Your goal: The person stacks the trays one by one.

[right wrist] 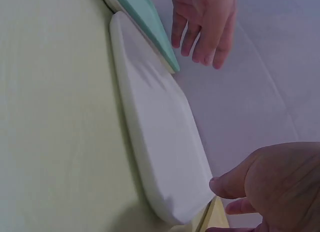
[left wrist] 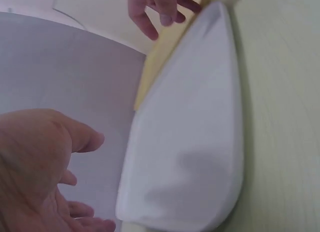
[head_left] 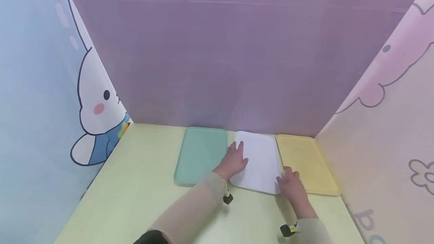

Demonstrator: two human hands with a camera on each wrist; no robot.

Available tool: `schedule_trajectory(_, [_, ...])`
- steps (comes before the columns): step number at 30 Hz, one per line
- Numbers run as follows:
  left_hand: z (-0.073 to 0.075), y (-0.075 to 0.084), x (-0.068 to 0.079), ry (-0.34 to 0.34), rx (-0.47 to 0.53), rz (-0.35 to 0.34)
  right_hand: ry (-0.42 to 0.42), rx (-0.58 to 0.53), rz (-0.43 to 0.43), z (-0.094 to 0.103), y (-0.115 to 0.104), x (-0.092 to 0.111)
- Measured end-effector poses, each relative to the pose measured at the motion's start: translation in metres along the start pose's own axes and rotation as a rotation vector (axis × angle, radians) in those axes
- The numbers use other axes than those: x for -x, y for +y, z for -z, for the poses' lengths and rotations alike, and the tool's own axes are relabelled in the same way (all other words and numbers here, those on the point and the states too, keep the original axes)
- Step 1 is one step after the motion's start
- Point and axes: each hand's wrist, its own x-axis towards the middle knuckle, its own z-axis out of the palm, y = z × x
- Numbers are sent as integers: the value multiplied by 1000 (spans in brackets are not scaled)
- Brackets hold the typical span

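A white tray lies flat between a green tray on its left and a yellow tray on its right. Over the left side of the white tray is my left hand, fingers spread and holding nothing; the left wrist view shows it raised above the tray's surface. My right hand is at the front right corner of the white tray, its thumb right by the rim and its fingers over the yellow tray's edge. In the right wrist view, the right hand's fingers are partly hidden behind the palm.
The trays stand on a pale yellow-green table, close to a purple back panel. A blue side panel with a cartoon rabbit rises at left. On the right is a pale pink panel. Small dark devices hang at both wrists.
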Motion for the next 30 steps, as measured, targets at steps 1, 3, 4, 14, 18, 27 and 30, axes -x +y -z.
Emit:
schedule_trajectory(1, [-4, -1, -3, 2, -9, 23, -5, -11, 0, -2, 0, 0])
schedule_trajectory(3, [-12, -3, -7, 5, -25, 57, -6, -22, -1, -7, 0, 0])
schedule_trajectory(4, [-15, -3, -8, 10, -30, 68, -3, -26, 0, -9, 0, 0])
schedule_trajectory(14, [-34, 5, -22, 44, -81, 132, 13, 6, 21, -12, -1, -4])
schedule_trajectory(18, [-34, 10, -27, 69, -126, 158, 12, 41, 28, -11, -5, -12])
schedule_trajectory(27, [-36, 11, -31, 113, -111, 213, 12, 32, -28, -26, 1, -27])
schedule_trajectory(30, [-31, 11, -31, 106, -48, 218, 62, 29, -22, -27, 2, -25])
